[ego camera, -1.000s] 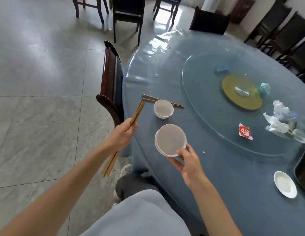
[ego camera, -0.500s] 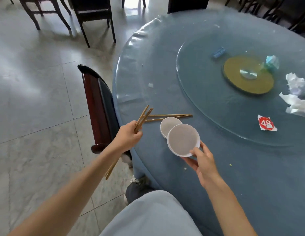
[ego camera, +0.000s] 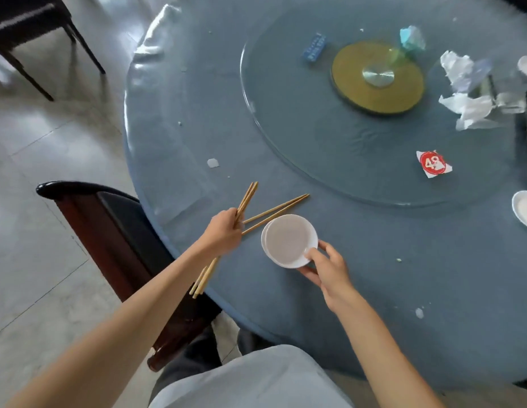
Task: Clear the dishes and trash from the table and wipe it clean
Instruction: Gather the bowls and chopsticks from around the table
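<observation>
Two hands are working low in the frame, just left of centre, and I read everything from them outward. My left hand [ego camera: 224, 231] is curled round a bundle of chopsticks [ego camera: 224, 240], which runs on a diagonal from lower left, past the table edge, up to the right. My right hand [ego camera: 327, 267] pinches the near rim of a stack of white bowls [ego camera: 288, 241], thumb on the inside and fingers beneath, with the stack over the blue table [ego camera: 374, 275]; I cannot tell whether it rests on the cloth or is lifted. Just beyond both hands lies the loose pair of chopsticks [ego camera: 278, 209], flat on the table, its long axis rising toward the upper right, its near ends at the left hand's fingertips and its far tips pointing at the glass turntable [ego camera: 330, 148]. This relation matters: the pair lies up and right of the left hand, far closer to it than to the right, so I judge the left hand should gather it, sliding along that axis. Further out, at the right edge, sits a small white dish [ego camera: 524, 209]; on the turntable a red-and-white wrapper [ego camera: 433, 164], then crumpled tissues [ego camera: 468, 92] toward the upper right, with a blue packet [ego camera: 314, 47] at the top.
</observation>
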Demonstrator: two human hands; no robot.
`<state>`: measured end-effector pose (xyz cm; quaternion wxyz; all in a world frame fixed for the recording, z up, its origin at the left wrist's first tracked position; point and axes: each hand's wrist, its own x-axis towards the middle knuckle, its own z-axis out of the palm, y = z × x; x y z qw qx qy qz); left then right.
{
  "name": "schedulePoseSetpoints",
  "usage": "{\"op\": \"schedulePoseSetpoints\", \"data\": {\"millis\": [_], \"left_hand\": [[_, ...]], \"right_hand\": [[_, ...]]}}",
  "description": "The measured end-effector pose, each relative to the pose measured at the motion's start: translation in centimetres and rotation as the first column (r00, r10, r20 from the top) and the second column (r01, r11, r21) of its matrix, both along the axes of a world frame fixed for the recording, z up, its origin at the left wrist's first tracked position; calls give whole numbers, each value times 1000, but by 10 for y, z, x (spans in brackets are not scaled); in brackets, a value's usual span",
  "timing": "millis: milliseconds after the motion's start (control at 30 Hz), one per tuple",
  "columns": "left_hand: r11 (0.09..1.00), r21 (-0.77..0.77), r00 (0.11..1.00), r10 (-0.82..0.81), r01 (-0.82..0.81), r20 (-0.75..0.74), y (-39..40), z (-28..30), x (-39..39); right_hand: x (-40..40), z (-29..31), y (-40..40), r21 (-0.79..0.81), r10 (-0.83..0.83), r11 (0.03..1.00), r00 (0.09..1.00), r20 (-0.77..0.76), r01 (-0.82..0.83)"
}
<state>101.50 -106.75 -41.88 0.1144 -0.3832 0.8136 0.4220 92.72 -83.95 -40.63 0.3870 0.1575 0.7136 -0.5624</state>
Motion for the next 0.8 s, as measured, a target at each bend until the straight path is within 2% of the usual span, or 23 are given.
{"op": "schedulePoseSetpoints", "data": {"millis": [200,400,567,667,800], "left_hand": [[973,-42,973,-224,226,63,-20,-32,-53],[927,-17,925,-372,374,77,-20,-58,-97],[920,-29,920,-389,391,49,-11,-73,-113],[911,-86,915,-403,404,36,-10,-75,-115],[872,-184,891,-444,454,96,-12,-70,-119]], "right_hand": [[3,-12,-21,60,-140,988,990,-14,141],[12,-24,-28,101,-238,966,971,-24,239],[15,-29,-25,115,-249,962,968,-10,248],[17,-27,-26,104,-271,957,963,-11,270],[20,-26,-27,95,-307,948,952,13,304]]}}
